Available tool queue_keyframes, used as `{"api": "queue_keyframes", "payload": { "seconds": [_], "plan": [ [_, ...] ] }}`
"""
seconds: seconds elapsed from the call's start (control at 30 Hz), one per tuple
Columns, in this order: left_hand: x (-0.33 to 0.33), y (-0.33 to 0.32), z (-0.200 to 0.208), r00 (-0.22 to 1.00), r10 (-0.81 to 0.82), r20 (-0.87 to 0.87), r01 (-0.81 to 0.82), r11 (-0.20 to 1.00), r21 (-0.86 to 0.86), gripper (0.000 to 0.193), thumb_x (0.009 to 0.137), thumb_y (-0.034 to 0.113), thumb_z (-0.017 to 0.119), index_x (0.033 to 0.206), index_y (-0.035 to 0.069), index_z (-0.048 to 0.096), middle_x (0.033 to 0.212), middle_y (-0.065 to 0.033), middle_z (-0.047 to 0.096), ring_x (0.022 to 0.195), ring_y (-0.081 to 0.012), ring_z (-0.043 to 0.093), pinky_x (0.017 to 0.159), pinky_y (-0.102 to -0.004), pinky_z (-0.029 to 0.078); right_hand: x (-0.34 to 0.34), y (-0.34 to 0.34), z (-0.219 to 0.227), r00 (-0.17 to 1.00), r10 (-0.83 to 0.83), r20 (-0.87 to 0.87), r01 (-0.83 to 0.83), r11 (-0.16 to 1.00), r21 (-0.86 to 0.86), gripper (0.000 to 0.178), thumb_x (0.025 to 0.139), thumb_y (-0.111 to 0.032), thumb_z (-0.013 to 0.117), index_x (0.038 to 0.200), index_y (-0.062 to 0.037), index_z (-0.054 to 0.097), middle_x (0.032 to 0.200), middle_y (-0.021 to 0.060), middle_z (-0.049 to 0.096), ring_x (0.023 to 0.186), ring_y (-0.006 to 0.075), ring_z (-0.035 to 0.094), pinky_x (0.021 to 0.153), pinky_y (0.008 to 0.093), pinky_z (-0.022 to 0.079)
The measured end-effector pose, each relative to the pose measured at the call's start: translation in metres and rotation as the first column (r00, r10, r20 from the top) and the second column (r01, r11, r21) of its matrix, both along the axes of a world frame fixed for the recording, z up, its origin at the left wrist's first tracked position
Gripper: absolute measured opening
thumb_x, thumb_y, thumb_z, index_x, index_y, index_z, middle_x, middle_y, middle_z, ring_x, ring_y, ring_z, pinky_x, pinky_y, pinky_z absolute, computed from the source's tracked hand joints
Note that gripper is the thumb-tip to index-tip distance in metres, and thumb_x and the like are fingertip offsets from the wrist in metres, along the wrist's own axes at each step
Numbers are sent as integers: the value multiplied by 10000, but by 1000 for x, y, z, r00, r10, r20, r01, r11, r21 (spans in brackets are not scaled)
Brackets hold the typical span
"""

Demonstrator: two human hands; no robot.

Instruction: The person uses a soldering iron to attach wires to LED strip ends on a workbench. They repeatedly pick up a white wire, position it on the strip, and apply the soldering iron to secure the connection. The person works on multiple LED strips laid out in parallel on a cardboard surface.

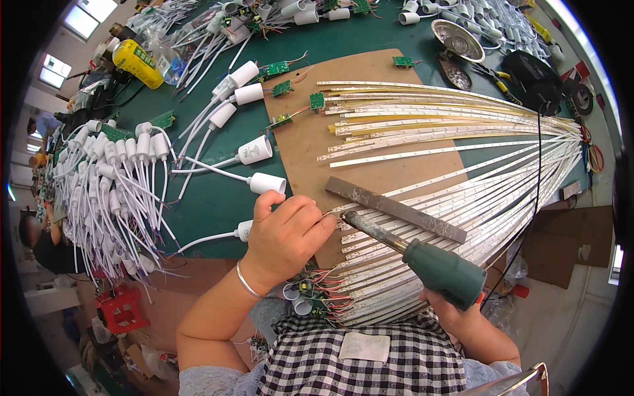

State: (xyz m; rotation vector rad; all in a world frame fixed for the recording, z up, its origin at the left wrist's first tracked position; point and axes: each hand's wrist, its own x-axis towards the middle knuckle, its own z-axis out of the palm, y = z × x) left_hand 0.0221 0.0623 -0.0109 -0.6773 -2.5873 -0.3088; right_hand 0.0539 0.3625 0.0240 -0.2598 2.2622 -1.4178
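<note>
Head view, centre frame: left hand (285,234) pinches a thin wire at an LED strip (396,247) end. Right hand (456,310), lower right, grips a green-handled soldering iron (422,257), tip just beside the pinch.

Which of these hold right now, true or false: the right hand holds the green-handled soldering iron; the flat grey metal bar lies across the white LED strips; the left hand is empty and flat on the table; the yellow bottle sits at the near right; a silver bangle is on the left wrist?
1. The right hand holds the green-handled soldering iron. True.
2. The flat grey metal bar lies across the white LED strips. True.
3. The left hand lies empty and flat. False: its fingers are curled and pinch something thin at the strip ends by the iron's tip.
4. The yellow bottle sits near right. False: far left.
5. A silver bangle circles the left wrist. True.
</note>
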Motion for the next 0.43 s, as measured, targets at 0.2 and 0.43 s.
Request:
{"api": "queue_keyframes", "payload": {
  "seconds": [0.2,0.43],
  "plan": [
    [0,0,1,1000,-8,4,8,1000,6,170,709,125,662,874,165,673,739,45,528,834,-139,578,831,-376,300,0,1,2,1000,-1,28,0,1000,21,253,738,-95,668,987,-50,661,989,131,667,917,326,621,853,392,465],
    [0,-1,0,1000,-12,8,13,1000,-4,173,712,122,659,879,164,673,741,43,530,838,-143,577,825,-375,305,0,0,3,997,-80,8,80,997,-23,269,756,-103,671,1018,-46,658,1012,136,664,929,322,618,846,392,466]
  ]
}}
